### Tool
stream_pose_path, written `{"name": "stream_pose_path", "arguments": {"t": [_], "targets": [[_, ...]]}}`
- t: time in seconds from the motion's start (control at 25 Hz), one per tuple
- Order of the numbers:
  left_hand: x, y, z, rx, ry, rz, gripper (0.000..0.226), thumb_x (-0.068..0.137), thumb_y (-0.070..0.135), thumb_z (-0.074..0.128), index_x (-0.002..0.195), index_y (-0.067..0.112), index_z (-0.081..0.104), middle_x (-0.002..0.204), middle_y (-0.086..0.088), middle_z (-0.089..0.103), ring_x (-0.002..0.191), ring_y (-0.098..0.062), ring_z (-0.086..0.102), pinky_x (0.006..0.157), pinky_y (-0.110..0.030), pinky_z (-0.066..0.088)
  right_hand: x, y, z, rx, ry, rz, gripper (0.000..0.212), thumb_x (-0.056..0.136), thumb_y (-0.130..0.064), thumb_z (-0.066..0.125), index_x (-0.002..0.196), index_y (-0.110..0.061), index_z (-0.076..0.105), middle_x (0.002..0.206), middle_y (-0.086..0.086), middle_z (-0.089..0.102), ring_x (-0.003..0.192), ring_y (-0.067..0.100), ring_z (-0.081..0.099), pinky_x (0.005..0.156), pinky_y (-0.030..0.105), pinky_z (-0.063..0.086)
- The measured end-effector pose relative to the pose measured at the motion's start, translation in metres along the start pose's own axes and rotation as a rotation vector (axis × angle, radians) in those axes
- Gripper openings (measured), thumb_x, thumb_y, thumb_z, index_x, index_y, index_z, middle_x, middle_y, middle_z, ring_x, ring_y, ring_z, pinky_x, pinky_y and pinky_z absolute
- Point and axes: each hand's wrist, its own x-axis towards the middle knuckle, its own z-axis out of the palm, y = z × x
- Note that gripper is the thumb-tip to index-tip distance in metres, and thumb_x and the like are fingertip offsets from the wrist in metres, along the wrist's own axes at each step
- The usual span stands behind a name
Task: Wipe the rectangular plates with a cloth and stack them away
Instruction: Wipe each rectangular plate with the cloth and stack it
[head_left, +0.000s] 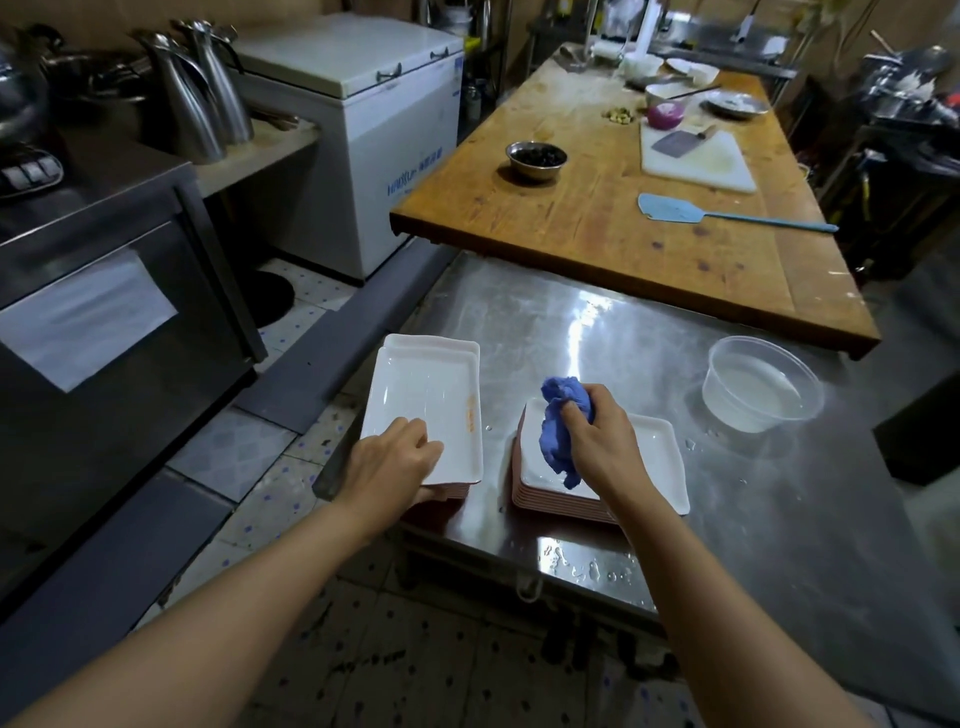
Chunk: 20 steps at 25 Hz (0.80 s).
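Two stacks of white rectangular plates stand on the steel table (727, 519). The left stack (431, 395) hangs over the table's left edge; its top plate has an orange smear near the right rim. My left hand (389, 462) grips the near edge of that top plate, fingers on top. The right stack (660, 457) has pink undersides. My right hand (597, 436) grips a crumpled blue cloth (558, 431) just above the right stack's top plate, and the cloth hangs down onto it.
A clear plastic tub of water (761, 384) stands at the right on the steel table. Behind it lies a raised wooden board (597, 223) with a metal bowl (536, 160), blue spatula (675, 210), cutting board and cleaver (696, 158). An oven (104, 312) and a chest freezer (374, 130) stand left.
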Motion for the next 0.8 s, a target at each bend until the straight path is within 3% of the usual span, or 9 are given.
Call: {"name": "stream_pose_path", "arguments": {"t": [0.16, 0.32, 0.48, 0.56, 0.68, 0.8], "targets": [[0.013, -0.007, 0.013, -0.025, -0.095, -0.085, 0.055, 0.073, 0.058, 0.066, 0.102, 0.012, 0.061, 0.1, -0.004, 0.055, 0.091, -0.021, 0.051, 0.055, -0.028, 0.035, 0.006, 0.01, -0.005, -0.004, 0.04, 0.017, 0.01, 0.097, -0.027, 0.045, 0.102, -0.021, 0.051, 0.088, -0.005, 0.06, 0.077, 0.009, 0.059, 0.054, 0.022, 0.042], [0.02, -0.012, 0.016, -0.017, -0.191, -0.144, 0.061, 0.075, 0.07, 0.052, 0.104, 0.018, 0.055, 0.108, 0.0, 0.049, 0.099, -0.018, 0.045, 0.062, -0.028, 0.034, 0.008, 0.014, -0.008, 0.008, 0.082, 0.024, 0.01, 0.094, -0.028, 0.048, 0.102, -0.021, 0.05, 0.085, -0.01, 0.058, 0.079, 0.009, 0.058, 0.058, 0.023, 0.041], [0.027, -0.007, 0.006, -0.025, -0.272, -0.193, 0.057, 0.082, 0.069, 0.044, 0.106, 0.019, 0.056, 0.112, 0.0, 0.049, 0.104, -0.019, 0.044, 0.067, -0.031, 0.036, 0.004, 0.012, -0.012, 0.033, 0.115, 0.04, 0.014, 0.094, -0.029, 0.05, 0.106, -0.021, 0.048, 0.09, -0.008, 0.058, 0.085, 0.013, 0.059, 0.067, 0.028, 0.047], [0.035, 0.005, -0.006, -0.196, -0.228, -0.266, 0.052, 0.086, 0.06, 0.047, 0.116, 0.02, 0.057, 0.117, 0.0, 0.052, 0.111, -0.02, 0.045, 0.078, -0.034, 0.041, 0.001, 0.008, -0.015, 0.027, 0.136, 0.044, 0.016, 0.093, -0.027, 0.053, 0.106, -0.021, 0.049, 0.095, -0.005, 0.058, 0.088, 0.014, 0.059, 0.073, 0.033, 0.05], [0.048, 0.031, -0.032, -0.647, -0.176, -0.374, 0.04, 0.091, 0.046, 0.05, 0.122, 0.02, 0.056, 0.119, -0.001, 0.058, 0.107, -0.019, 0.055, 0.088, -0.035, 0.047, -0.007, -0.004, -0.023, 0.009, 0.198, 0.014, 0.013, 0.089, -0.027, 0.06, 0.1, -0.022, 0.055, 0.093, -0.003, 0.061, 0.087, 0.017, 0.061, 0.072, 0.036, 0.054], [0.059, 0.058, -0.06, -1.259, -0.386, -0.543, 0.037, 0.095, 0.042, 0.042, 0.118, 0.015, 0.054, 0.104, -0.005, 0.065, 0.08, -0.016, 0.067, 0.067, -0.027, 0.05, -0.017, -0.019, -0.036, -0.024, 0.266, -0.036, 0.011, 0.084, -0.029, 0.066, 0.088, -0.026, 0.057, 0.085, -0.01, 0.06, 0.078, 0.014, 0.061, 0.066, 0.036, 0.054]]}}
